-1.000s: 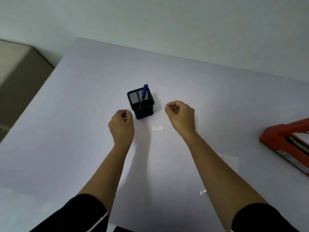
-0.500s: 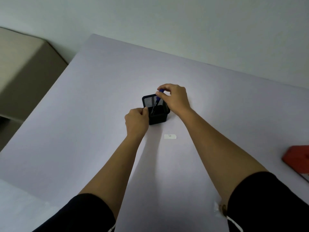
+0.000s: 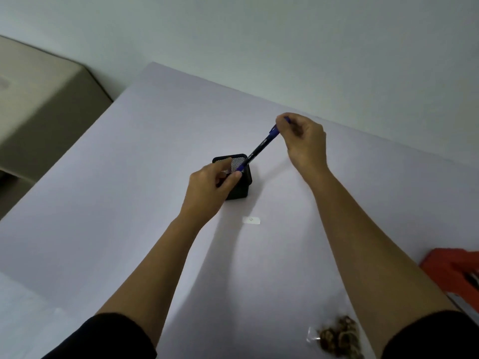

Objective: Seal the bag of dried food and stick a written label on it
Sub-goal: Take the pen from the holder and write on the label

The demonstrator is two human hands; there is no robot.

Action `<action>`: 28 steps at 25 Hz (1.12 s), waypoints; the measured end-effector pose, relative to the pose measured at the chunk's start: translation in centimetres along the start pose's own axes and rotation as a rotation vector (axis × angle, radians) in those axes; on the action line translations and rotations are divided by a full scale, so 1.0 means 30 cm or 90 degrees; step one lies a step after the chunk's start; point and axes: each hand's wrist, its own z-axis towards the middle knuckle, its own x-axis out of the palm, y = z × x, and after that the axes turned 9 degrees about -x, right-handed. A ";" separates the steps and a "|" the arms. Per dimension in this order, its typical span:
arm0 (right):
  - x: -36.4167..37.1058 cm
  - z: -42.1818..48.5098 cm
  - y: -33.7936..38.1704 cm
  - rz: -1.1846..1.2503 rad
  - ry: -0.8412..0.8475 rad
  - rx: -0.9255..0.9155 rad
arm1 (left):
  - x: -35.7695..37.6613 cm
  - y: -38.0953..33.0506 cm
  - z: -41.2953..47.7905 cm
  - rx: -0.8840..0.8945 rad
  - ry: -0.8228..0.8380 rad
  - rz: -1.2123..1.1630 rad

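Both hands grip the pen [image 3: 259, 149] over the pen cup [image 3: 239, 186], right hand [image 3: 304, 141] fingers pinching its top end, left hand [image 3: 211, 186] fingers its lower end; label [image 3: 251, 220] on bench [image 3: 129, 203] at 6 o'clock of cup, food bag [image 3: 337, 336] w/ dried bits near right sleeve.

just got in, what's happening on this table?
A person is holding a blue pen at both ends: the right hand grips the upper end, the left hand pinches the lower end just above the black mesh pen holder. A small white label lies on the table in front of the holder, apparently unstuck. The bag of dried food sits near the right forearm, untouched. A red tool lies at the right edge.
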 end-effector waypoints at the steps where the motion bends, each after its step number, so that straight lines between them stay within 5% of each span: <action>1: -0.016 -0.007 0.003 0.006 -0.002 0.005 | 0.012 -0.012 -0.012 0.006 0.012 0.009; 6: -0.071 -0.060 0.010 0.069 -0.028 0.048 | 0.070 -0.051 -0.061 -0.018 -0.011 -0.077; 10: -0.052 -0.150 -0.015 -0.022 0.073 0.123 | 0.104 -0.087 -0.116 0.065 -0.001 -0.051; 13: -0.027 -0.186 -0.016 -0.014 0.015 0.172 | 0.137 -0.106 -0.138 0.090 0.022 -0.022; 20: -0.016 -0.200 -0.015 0.027 -0.033 0.230 | 0.156 -0.115 -0.178 -0.032 0.121 -0.138; 24: -0.121 -0.128 -0.041 0.114 -0.207 0.319 | 0.125 0.070 -0.261 -0.176 0.179 -0.205; 28: -0.159 -0.113 -0.053 0.085 -0.119 0.256 | 0.109 0.236 -0.333 -0.251 0.094 -0.102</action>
